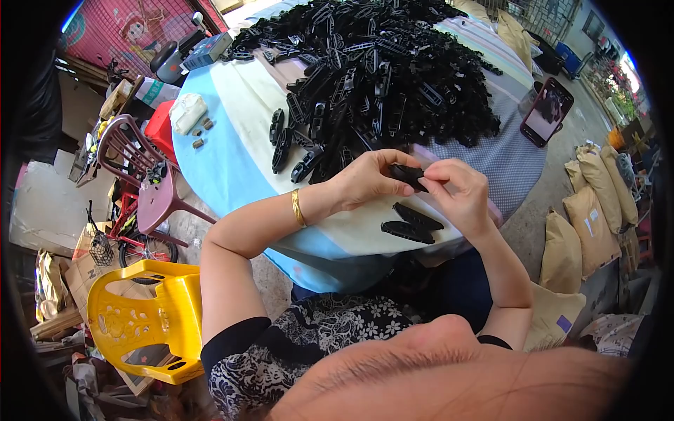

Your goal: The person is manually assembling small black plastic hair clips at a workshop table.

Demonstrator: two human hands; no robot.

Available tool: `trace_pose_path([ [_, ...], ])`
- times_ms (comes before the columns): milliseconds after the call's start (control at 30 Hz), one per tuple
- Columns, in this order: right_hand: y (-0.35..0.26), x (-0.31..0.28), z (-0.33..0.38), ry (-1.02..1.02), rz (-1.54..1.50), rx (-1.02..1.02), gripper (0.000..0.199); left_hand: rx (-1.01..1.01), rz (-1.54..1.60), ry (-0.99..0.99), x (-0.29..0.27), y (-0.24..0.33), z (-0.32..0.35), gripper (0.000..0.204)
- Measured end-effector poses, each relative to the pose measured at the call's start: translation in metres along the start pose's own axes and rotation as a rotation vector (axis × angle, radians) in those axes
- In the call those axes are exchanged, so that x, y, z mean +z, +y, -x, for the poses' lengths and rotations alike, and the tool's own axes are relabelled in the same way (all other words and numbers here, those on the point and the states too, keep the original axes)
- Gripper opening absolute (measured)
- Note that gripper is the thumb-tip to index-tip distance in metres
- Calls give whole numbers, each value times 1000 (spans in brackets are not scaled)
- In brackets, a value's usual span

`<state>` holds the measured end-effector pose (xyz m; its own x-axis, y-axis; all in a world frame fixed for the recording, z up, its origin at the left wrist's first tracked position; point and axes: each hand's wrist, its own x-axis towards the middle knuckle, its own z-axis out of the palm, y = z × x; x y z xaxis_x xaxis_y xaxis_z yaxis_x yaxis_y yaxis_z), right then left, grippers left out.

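A long, curved black plastic piece [406, 176] is held up above the near edge of the table. My left hand [372, 177], with a gold bangle on its wrist, grips it from the left between thumb and fingers. At its right end, my right hand [458, 188] pinches it with thumb and forefinger; the fingertips hide part of that end. Just below my hands lie two similar black pieces [408, 231] side by side on the striped cloth. Beyond them rises a large heap of black plastic pieces [379, 84], many with slotted frames, several lying loose at its left edge.
A phone [547, 112] leans upright at the table's right. Left on the striped cloth [232, 161] are a white packet [188, 114] and small brown bits. A purple chair [151, 189] and yellow chair [151, 319] stand left; full tan sacks [590, 217] stand right on the floor.
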<state>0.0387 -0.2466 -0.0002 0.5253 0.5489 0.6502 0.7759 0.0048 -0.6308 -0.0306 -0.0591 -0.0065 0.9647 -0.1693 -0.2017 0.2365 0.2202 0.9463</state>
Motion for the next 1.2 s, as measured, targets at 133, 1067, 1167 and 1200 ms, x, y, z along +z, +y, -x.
trace_pose_path([
  [133,2,1,4,5,156,-123,14,25,43,-8,2,0,1,39],
  [1067,-11,-12,3,-154,419,-538,22,-57,-93,-201,6,15,17,40],
  [1167,-16,-11,1,-152,318,-397,23,-6,-214,-207,5,17,19,38],
  [1200,-19,-9,1,-140,222,-277,24,-7,-214,-204,5,14,19,38],
])
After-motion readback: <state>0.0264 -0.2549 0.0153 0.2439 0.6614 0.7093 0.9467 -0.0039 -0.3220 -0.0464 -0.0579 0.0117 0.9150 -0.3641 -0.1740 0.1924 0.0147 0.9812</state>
